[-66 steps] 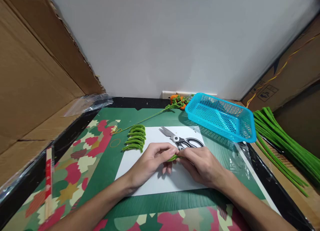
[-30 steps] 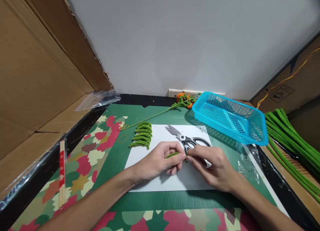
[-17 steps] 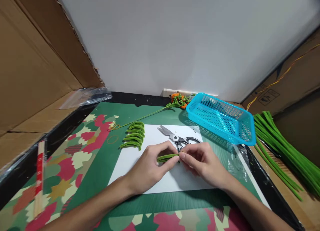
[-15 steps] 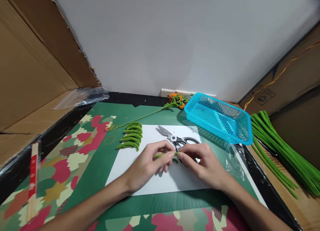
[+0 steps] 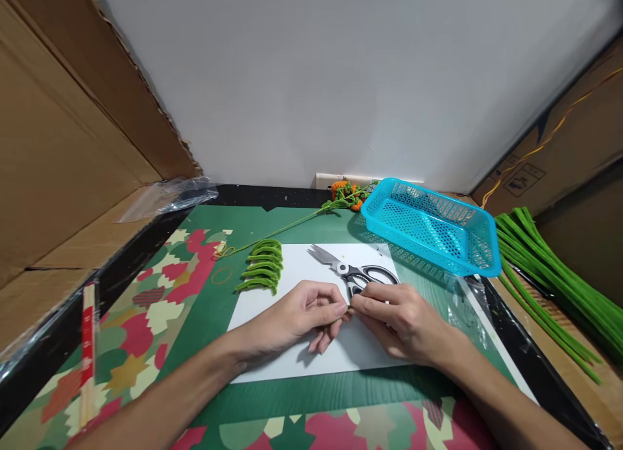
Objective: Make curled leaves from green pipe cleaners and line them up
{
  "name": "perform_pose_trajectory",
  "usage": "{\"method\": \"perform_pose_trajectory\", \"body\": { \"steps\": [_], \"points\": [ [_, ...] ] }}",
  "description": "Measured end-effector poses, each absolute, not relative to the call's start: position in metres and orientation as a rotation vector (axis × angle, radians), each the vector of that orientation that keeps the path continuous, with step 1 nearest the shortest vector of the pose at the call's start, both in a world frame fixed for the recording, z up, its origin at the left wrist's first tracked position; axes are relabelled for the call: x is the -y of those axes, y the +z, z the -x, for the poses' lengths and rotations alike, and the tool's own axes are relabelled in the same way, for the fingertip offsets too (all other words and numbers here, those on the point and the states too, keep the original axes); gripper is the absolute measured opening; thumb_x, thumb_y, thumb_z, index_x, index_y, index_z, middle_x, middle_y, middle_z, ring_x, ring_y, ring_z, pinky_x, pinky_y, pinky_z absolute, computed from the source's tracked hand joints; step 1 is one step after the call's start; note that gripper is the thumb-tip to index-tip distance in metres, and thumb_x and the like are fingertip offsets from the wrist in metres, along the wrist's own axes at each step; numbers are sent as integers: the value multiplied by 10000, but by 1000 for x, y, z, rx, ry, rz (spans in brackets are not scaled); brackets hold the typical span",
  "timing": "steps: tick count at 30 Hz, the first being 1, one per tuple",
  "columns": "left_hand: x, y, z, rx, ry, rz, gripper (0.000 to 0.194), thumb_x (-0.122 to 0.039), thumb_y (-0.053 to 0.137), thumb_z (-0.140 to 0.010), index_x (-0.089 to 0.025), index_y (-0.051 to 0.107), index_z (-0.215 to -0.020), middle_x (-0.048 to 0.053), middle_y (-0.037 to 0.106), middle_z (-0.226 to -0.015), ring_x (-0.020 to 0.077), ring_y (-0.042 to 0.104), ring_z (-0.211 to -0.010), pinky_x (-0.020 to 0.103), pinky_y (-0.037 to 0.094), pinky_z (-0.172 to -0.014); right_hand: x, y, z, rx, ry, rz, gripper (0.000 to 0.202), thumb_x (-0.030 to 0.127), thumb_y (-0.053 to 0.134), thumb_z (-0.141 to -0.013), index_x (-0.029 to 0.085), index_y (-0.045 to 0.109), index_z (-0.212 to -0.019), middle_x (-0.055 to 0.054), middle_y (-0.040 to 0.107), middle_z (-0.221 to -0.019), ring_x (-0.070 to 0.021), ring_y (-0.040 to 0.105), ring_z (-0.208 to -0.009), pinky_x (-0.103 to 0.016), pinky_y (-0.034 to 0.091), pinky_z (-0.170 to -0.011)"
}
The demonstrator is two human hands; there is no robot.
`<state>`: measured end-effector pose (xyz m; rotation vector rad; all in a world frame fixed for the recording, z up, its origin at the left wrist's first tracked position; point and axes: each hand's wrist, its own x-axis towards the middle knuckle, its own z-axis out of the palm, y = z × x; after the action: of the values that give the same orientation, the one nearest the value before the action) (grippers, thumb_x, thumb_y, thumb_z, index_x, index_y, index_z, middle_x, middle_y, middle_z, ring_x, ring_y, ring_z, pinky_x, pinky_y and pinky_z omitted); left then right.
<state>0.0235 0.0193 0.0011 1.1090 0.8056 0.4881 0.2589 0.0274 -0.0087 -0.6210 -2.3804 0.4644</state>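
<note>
My left hand (image 5: 302, 317) and my right hand (image 5: 409, 320) meet over a white sheet of paper (image 5: 277, 359). Their thumbs and forefingers pinch a short green pipe cleaner (image 5: 350, 310) from both sides, and most of it is hidden by the fingertips. The lower fingers of my left hand hang loosely curled. Just behind my right hand lie kitchen scissors (image 5: 343, 268) with black and white handles, blades pointing up and left. Several bent green pipe cleaner pieces (image 5: 263, 265) lie in a stacked row at the paper's upper left.
A blue perforated basket (image 5: 431, 258) stands at the back right. Long green pipe cleaners (image 5: 559, 281) lie beyond it. An orange flower (image 5: 341, 189) with a green stem rests near the wall. Wrapped chopsticks (image 5: 88, 346) and a rubber band (image 5: 222, 276) are at left.
The view has shifted slightly, so things appear a little further right. My fingertips have closed in on the green piece, which shows less than before. My right hand has turned a little.
</note>
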Motion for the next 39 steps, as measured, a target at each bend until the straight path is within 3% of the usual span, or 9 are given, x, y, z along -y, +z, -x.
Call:
{"method": "perform_pose_trajectory", "body": {
  "steps": [4,7,9,15,21,25,32,35,39],
  "points": [
    [-13,7,-24,-957,632,-1557,214,-356,615,-1035,-184,632,-909,-2,626,-766,131,583,-649,233,462,-604,-26,-5,-249,1959,1246,820,315,322,610,-1027,155,762,-808,-21,611,-647,-124,487,-536,-263,366,-512],
    [-11,3,-21,-909,775,-2260,208,-178,508,-1045,-180,670,-915,26,645,-797,161,591,-698,265,441,-640,-30,-8,-242,1340,1997,915,343,454,723,-904,163,710,-724,35,555,-527,-82,319,-341,-251,253,-343],
    [-12,-3,-20,-851,841,-2581,246,-97,483,-1019,-181,679,-895,39,641,-778,184,591,-702,289,432,-652,-35,-9,-241,1190,2121,948,333,457,786,-835,164,695,-705,50,548,-519,-71,285,-335,-246,227,-328],
    [-15,-6,-25,-1051,821,-2004,133,-272,574,-1050,-217,695,-1060,30,712,-931,188,671,-843,241,509,-727,-42,2,-254,2040,1163,867,215,297,660,-994,156,770,-875,-1,636,-705,-122,517,-638,-249,387,-597],
    [-21,-6,-29,-1036,639,-1365,251,-418,660,-997,-194,650,-883,-41,550,-661,108,496,-516,204,389,-483,-42,-2,-260,2399,400,696,301,224,459,-1097,124,741,-1060,-58,652,-830,-157,523,-684,-290,353,-594],
    [-19,-6,-28,-1043,653,-1404,272,-447,663,-1001,-199,617,-899,-42,556,-647,113,516,-537,201,404,-502,-38,-2,-256,2314,520,731,257,229,526,-1049,141,763,-1001,-41,653,-786,-143,503,-643,-286,334,-574],
    [-17,-11,-12,-836,845,-2427,193,-125,517,-1021,-210,677,-955,32,632,-820,165,572,-718,264,426,-643,-36,-5,-240,1308,1927,985,278,396,719,-826,166,704,-671,66,476,-476,-71,268,-374,-247,214,-396],
    [-16,-12,-14,-838,915,-2434,200,-113,517,-1020,-211,691,-1004,44,668,-856,175,600,-758,271,446,-684,-34,-4,-241,1475,1756,984,206,315,703,-841,160,728,-708,48,523,-530,-82,349,-428,-242,269,-432],
    [-14,-4,-24,-1021,753,-1731,241,-397,566,-1056,-204,659,-945,14,636,-818,153,574,-704,240,466,-637,-31,0,-249,2043,906,794,181,195,622,-961,149,790,-910,-11,610,-716,-125,504,-625,-262,395,-594]
  ]
}}
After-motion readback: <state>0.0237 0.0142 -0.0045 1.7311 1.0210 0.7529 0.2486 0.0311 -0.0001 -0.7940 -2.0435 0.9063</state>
